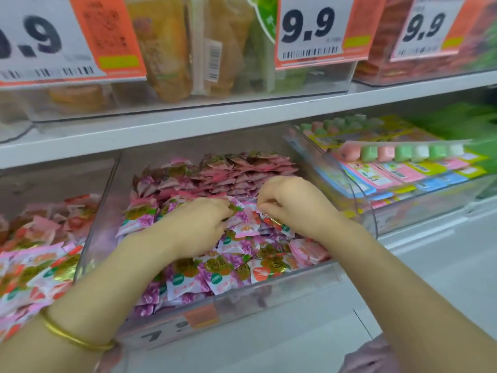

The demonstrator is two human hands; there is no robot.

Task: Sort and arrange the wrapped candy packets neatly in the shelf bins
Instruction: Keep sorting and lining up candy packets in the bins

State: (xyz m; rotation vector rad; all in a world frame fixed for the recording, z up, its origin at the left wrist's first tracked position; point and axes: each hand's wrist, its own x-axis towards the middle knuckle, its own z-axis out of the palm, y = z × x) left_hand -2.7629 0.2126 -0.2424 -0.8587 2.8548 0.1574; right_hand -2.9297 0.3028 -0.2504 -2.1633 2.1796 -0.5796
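One white shelf, carrying a clear bin heaped with pink candy packets: tidy rows at the back, loose jumble in front. Over the jumble, left hand and right hand, fingers curled, each pinching a packet. Gold bangle on left wrist.

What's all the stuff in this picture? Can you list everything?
middle bin: one, clear, lower shelf centre
packets: many, pink and purple, heaped in the middle bin
left packets: many, pink, red and white, in the bin to the left
cube strips: several, pink, green and white, in the right bin
price tags: three, white on orange, upper shelf front
snack bags: a few, yellow-brown, upper shelf
bangle: one, gold, left wrist
left hand: grips packets in the middle bin
right hand: pinches a packet beside it
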